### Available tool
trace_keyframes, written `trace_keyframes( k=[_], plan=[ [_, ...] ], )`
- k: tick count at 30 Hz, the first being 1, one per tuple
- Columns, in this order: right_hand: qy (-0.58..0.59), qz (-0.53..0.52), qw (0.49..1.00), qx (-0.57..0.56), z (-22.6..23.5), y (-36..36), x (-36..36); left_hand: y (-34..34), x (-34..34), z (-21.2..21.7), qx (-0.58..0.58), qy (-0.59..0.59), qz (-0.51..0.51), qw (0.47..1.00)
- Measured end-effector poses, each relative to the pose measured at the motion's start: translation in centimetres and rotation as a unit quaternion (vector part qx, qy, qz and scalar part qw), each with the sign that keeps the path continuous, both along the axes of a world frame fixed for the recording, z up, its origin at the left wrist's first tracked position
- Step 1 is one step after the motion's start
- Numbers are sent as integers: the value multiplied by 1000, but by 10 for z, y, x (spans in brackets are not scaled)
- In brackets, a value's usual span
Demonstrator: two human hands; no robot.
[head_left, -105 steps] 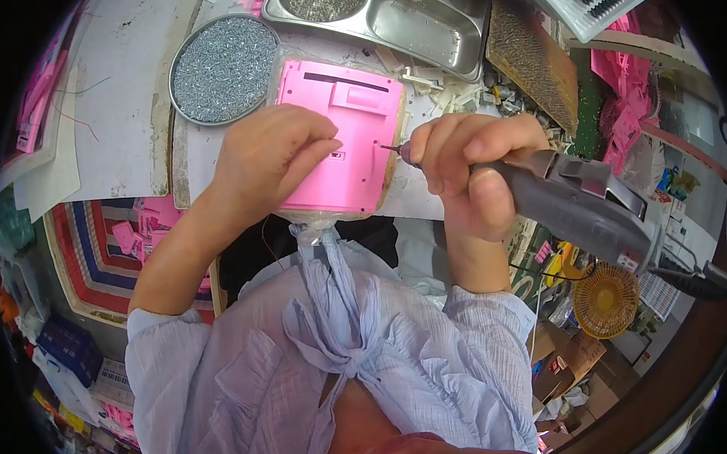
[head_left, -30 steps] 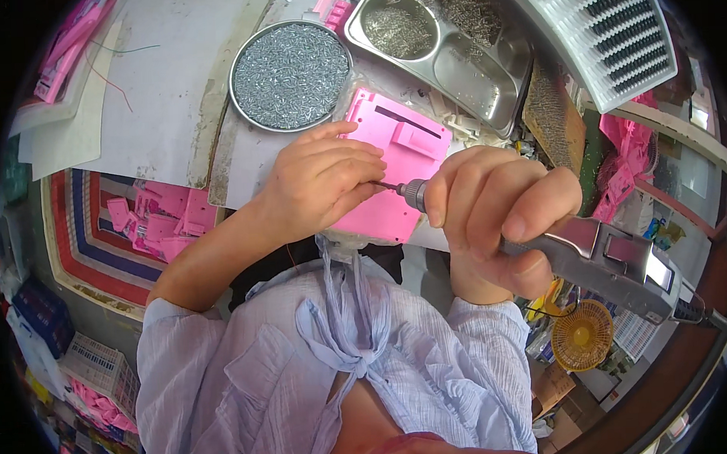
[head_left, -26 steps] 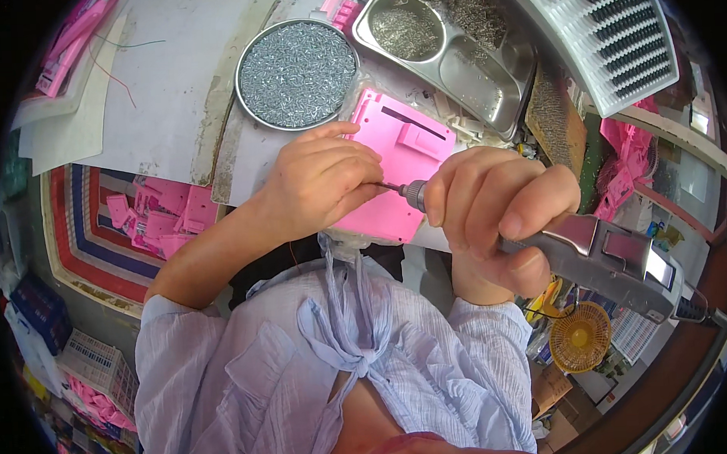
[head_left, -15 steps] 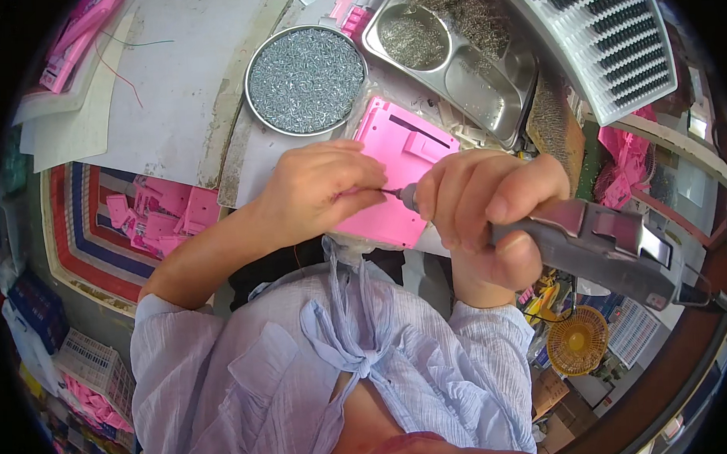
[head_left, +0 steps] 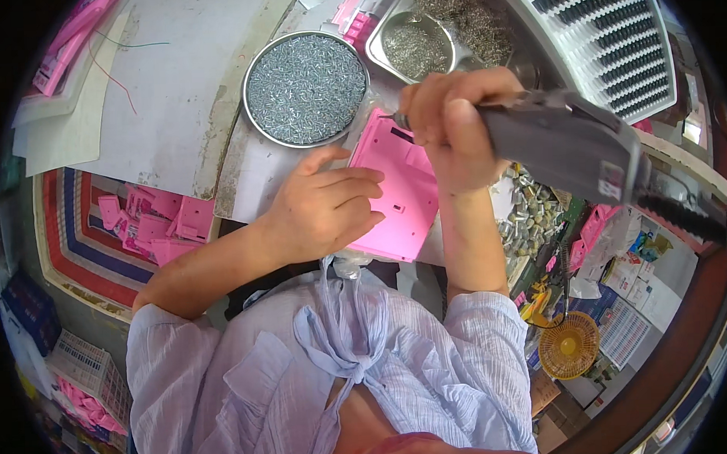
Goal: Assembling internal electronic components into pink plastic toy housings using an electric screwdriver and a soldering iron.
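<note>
A pink plastic panel (head_left: 395,222) with slots and small holes lies on the work table in front of me. My left hand (head_left: 324,206) is at its left side, fingers spread over the panel and holding nothing. In my right hand (head_left: 461,121) is a grey electric screwdriver (head_left: 565,144), fingers wrapped round its front part. Its tip is by the panel's far left corner; whether it touches there I cannot tell. My right hand and forearm hide the panel's right side.
Past the panel stand a round metal dish (head_left: 246,91) full of screws and a steel tray (head_left: 378,36) with small springs. Far right is a white tray (head_left: 665,98) of black parts. Small metal cylinders (head_left: 531,217) lie right of my forearm; pink parts (head_left: 159,222) lie at left.
My right hand has moved the screwdriver away from me, from the panel's middle to its far left corner. My left fingers have come apart from a pinch and spread.
</note>
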State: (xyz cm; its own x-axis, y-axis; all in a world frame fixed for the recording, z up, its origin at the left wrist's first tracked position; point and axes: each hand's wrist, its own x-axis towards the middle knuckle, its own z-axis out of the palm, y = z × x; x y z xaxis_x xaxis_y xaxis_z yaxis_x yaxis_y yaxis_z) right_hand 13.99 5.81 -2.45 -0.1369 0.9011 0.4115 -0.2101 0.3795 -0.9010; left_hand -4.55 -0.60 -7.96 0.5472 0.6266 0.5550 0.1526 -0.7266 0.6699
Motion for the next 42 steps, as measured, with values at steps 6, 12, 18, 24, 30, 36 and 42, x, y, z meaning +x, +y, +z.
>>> trace_keyframes(
  k=[6,12,18,24,30,36,42],
  plan=[
    [-83,-7,996,22,-5,5,-2,-8,2,1,6,37,51,998],
    [76,112,990,-35,34,-5,-2,-10,3,-4,14,34,67,997],
    [-50,32,998,-21,4,-21,-6,-14,3,-8,35,29,83,995],
    [-14,62,997,-37,23,-23,-2,-8,-5,5,-112,1,22,993],
    [86,158,984,-10,68,-49,-1,4,-13,9,-78,-18,48,996],
    [64,133,989,-7,63,-61,-9,4,-19,17,-39,-2,51,998],
    [104,138,984,-45,60,-70,-18,16,-33,24,-7,33,-6,999]
  ],
)
